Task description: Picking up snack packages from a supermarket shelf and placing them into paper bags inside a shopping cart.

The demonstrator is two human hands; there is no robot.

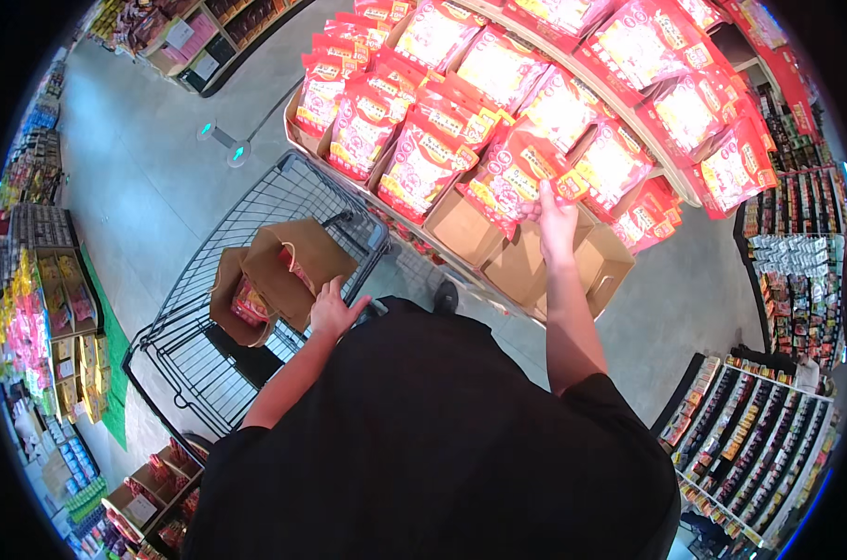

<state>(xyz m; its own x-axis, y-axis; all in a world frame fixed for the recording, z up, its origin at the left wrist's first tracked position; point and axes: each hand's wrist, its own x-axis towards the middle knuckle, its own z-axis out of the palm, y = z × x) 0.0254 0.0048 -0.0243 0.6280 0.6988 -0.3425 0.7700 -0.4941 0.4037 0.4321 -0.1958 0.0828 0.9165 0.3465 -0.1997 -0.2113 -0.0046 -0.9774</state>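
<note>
My right hand [558, 222] grips the side edge of a red and pink plastic package [511, 175], its thumb along the edge. This package leans at the front of a cardboard display tray, over a bare cardboard compartment [458, 227]. At the near rim of a wire shopping cart [206, 231] is my left hand [336, 308], thumb spread and fingers against a brown paper bag [301, 245]. Whether those fingers close on anything is hidden. Inside the cart, a second brown paper bag [226, 287] stands open beside the first, with a red package [250, 302] in it.
Rows of similar red packages [423, 168] fill the tiered display ahead. Bare compartments [521, 269] form its near right corner. Grey floor [129, 154] lies beyond the cart. Stocked shelves stand left [66, 315] and right [745, 441], and a low display [154, 490] lower left.
</note>
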